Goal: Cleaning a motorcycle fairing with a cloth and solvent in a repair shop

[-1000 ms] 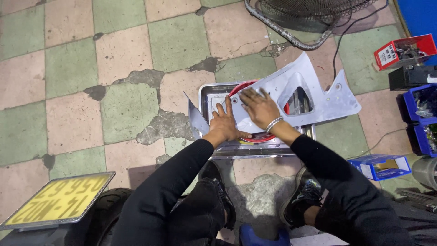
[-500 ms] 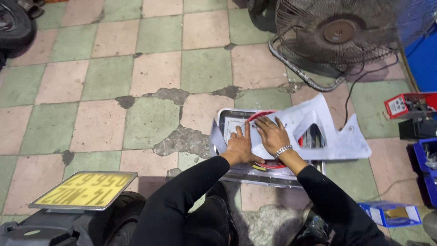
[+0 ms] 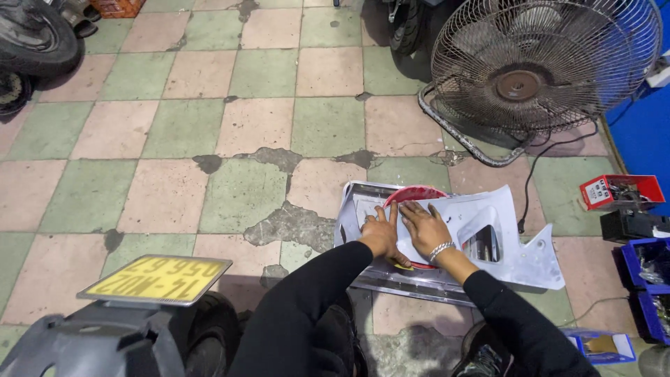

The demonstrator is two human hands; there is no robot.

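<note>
Both my hands press flat on a white cut-out sheet (image 3: 513, 244) that lies over a red round part (image 3: 413, 195) on a shiny metal plate (image 3: 419, 285) on the tiled floor. My left hand (image 3: 381, 234) rests on the sheet's left part, fingers together and pointing away from me. Beside it, almost touching, my right hand (image 3: 424, 227) lies with fingers spread, a silver bracelet at its wrist. Neither hand grips anything. Black sleeves cover both my arms.
A big floor fan (image 3: 537, 73) stands at the far right, its cable running toward the sheet. Red (image 3: 620, 191) and blue boxes (image 3: 645, 279) of small parts line the right edge. A yellow plate on a black mudguard (image 3: 155, 278) is at my left. Tyres (image 3: 35, 42) sit far left.
The view has tilted up, so the fan and far floor show more. Both hands stay flat on the white sheet, shifted slightly closer together.
</note>
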